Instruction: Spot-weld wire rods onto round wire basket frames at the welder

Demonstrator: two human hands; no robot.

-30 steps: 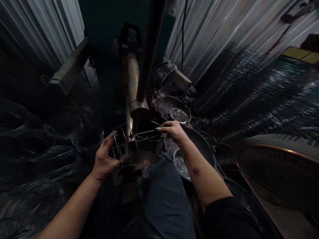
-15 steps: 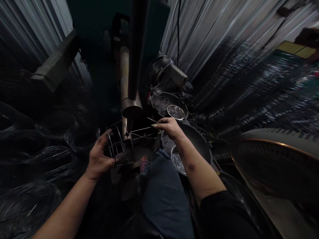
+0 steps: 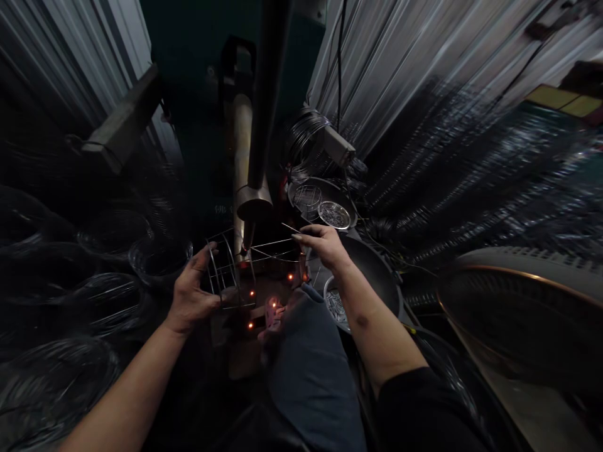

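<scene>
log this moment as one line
left hand: holds wire frame | right hand: pinches thin wire | orange sparks: visible below machine arm

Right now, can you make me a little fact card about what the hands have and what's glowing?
Left hand: holding a wire frame between thumb and fingers
Right hand: pinching a thin wire
Glowing: small orange spots, probably sparks, below the metal cylinder
By the right forearm: a bowl of small metal pieces
Beyond the right hand: a wire coil
Light: dim
</scene>
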